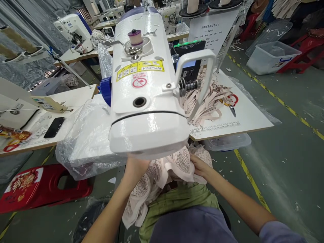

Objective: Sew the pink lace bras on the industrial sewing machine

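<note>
Pale pink lace bras lie bunched over my lap, their cups and edging showing below the sewing machine. My right hand is closed on the lace at the right side of the bundle, its fingertips partly covered by the fabric. My left hand reaches under the machine's white head, beside the lace at the left. The machine hides its fingers, so their grip does not show. The needle area is also out of sight behind the head.
Cut pink straps are heaped on the right tabletop, near orange-handled scissors and a ruler. Clear plastic sheeting drapes the left side. A red stool stands at lower left, a phone on the neighbouring table.
</note>
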Demonstrator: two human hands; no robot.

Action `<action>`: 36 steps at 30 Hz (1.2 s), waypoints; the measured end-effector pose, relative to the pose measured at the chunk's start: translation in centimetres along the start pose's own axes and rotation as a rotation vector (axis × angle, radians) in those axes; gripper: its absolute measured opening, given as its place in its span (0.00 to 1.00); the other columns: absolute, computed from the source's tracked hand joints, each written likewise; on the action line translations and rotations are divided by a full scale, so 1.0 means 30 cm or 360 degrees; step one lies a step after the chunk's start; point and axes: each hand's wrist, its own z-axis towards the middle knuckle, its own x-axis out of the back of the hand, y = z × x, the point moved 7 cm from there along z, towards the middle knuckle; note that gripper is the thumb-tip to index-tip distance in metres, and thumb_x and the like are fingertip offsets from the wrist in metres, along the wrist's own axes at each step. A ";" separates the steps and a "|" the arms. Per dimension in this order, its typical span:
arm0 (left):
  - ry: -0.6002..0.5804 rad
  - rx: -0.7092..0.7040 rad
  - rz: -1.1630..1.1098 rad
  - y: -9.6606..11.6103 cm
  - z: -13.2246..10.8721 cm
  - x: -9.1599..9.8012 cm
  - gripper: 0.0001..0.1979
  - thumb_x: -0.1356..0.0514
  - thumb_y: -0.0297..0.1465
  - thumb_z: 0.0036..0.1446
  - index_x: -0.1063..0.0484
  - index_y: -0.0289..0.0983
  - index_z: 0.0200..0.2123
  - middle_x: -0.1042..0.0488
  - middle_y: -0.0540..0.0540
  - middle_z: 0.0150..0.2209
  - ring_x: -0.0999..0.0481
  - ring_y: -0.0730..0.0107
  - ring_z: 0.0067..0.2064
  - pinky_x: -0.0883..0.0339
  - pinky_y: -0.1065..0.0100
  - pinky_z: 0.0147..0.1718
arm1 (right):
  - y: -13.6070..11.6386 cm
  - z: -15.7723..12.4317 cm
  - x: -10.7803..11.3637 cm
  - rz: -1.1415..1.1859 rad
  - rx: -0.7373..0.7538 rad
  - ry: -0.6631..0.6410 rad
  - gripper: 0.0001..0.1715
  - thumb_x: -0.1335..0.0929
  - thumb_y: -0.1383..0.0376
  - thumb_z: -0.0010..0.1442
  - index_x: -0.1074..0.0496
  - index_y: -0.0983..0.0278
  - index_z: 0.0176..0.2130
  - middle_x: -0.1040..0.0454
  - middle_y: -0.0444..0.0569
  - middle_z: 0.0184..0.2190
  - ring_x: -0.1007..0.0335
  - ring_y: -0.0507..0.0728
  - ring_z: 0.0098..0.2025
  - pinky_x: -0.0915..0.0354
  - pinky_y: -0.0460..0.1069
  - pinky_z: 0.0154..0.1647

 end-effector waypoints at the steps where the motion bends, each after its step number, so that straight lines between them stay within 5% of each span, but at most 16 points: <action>1: 0.0006 -0.0013 0.0008 -0.004 0.001 -0.004 0.17 0.43 0.43 0.59 0.35 0.43 0.21 0.33 0.47 0.20 0.26 0.56 0.36 0.27 0.58 0.41 | -0.006 0.000 0.013 0.0066 -0.0010 0.0011 0.28 0.28 0.44 0.52 0.24 0.56 0.47 0.18 0.54 0.38 0.21 0.65 0.44 0.25 0.55 0.42; 10: -0.0107 0.0059 0.0046 -0.011 -0.031 0.003 0.13 0.45 0.36 0.58 0.35 0.40 0.22 0.31 0.48 0.21 0.28 0.64 0.30 0.32 0.67 0.30 | -0.099 -0.025 0.158 0.0238 0.0047 0.0208 0.21 0.21 0.54 0.46 0.25 0.61 0.37 0.19 0.50 0.33 0.22 0.61 0.37 0.28 0.55 0.43; 14: 0.0211 -0.0066 0.0156 0.070 -0.113 0.087 0.08 0.47 0.34 0.62 0.30 0.39 0.35 0.25 0.44 0.32 0.25 0.62 0.36 0.30 0.67 0.33 | -0.193 -0.081 0.201 0.0052 0.0183 0.0297 0.21 0.22 0.51 0.47 0.26 0.62 0.32 0.22 0.48 0.29 0.24 0.58 0.32 0.29 0.52 0.38; 18: 0.0446 -0.0837 0.0015 0.341 -0.239 0.123 0.12 0.46 0.30 0.62 0.35 0.39 0.49 0.24 0.42 0.42 0.23 0.65 0.45 0.28 0.68 0.41 | -0.280 -0.151 0.046 -0.0348 0.0298 -0.0063 0.19 0.23 0.51 0.50 0.24 0.63 0.30 0.23 0.46 0.27 0.27 0.55 0.30 0.33 0.49 0.34; 21: 0.0099 -0.0968 -0.0094 0.424 -0.271 0.049 0.20 0.41 0.36 0.61 0.36 0.36 0.54 0.22 0.40 0.44 0.22 0.60 0.46 0.28 0.64 0.45 | -0.302 -0.207 -0.188 -0.0721 0.0317 -0.0688 0.14 0.26 0.56 0.57 0.22 0.65 0.33 0.21 0.46 0.31 0.26 0.55 0.35 0.33 0.47 0.37; 23: -0.0321 -0.0607 -0.0152 0.359 -0.249 -0.027 0.22 0.36 0.38 0.56 0.33 0.37 0.52 0.20 0.44 0.39 0.21 0.62 0.38 0.28 0.66 0.35 | -0.318 -0.220 -0.284 -0.0918 0.0407 -0.0801 0.12 0.30 0.59 0.63 0.22 0.65 0.33 0.21 0.45 0.30 0.27 0.52 0.34 0.36 0.45 0.36; 26: -0.0659 0.0053 -0.0310 0.192 -0.215 -0.080 0.09 0.37 0.37 0.56 0.26 0.39 0.38 0.24 0.51 0.27 0.28 0.69 0.26 0.38 0.71 0.23 | -0.347 -0.176 -0.293 -0.1189 0.0527 -0.0456 0.15 0.33 0.60 0.65 0.26 0.65 0.29 0.25 0.43 0.25 0.32 0.50 0.28 0.43 0.44 0.29; 31: -0.0381 0.0482 -0.0478 0.056 -0.130 -0.039 0.17 0.40 0.40 0.57 0.32 0.38 0.21 0.37 0.53 0.17 0.37 0.72 0.22 0.44 0.71 0.22 | -0.361 -0.074 -0.210 -0.1511 0.0444 -0.0022 0.27 0.32 0.57 0.61 0.42 0.63 0.18 0.41 0.40 0.16 0.46 0.49 0.21 0.52 0.47 0.24; 34: -0.0218 0.0476 -0.0466 0.047 -0.088 -0.034 0.19 0.39 0.37 0.55 0.39 0.40 0.16 0.41 0.53 0.14 0.37 0.70 0.22 0.39 0.69 0.24 | -0.361 -0.034 -0.191 -0.1536 0.0388 -0.0014 0.27 0.33 0.56 0.62 0.42 0.62 0.17 0.39 0.43 0.18 0.40 0.53 0.25 0.46 0.47 0.27; 36: -0.0105 0.0385 -0.0511 0.057 -0.064 -0.030 0.13 0.40 0.36 0.54 0.36 0.40 0.20 0.33 0.51 0.18 0.31 0.65 0.27 0.32 0.65 0.32 | -0.367 -0.020 -0.183 -0.1544 0.0412 0.0003 0.25 0.33 0.54 0.62 0.35 0.62 0.19 0.34 0.45 0.20 0.34 0.57 0.30 0.39 0.49 0.31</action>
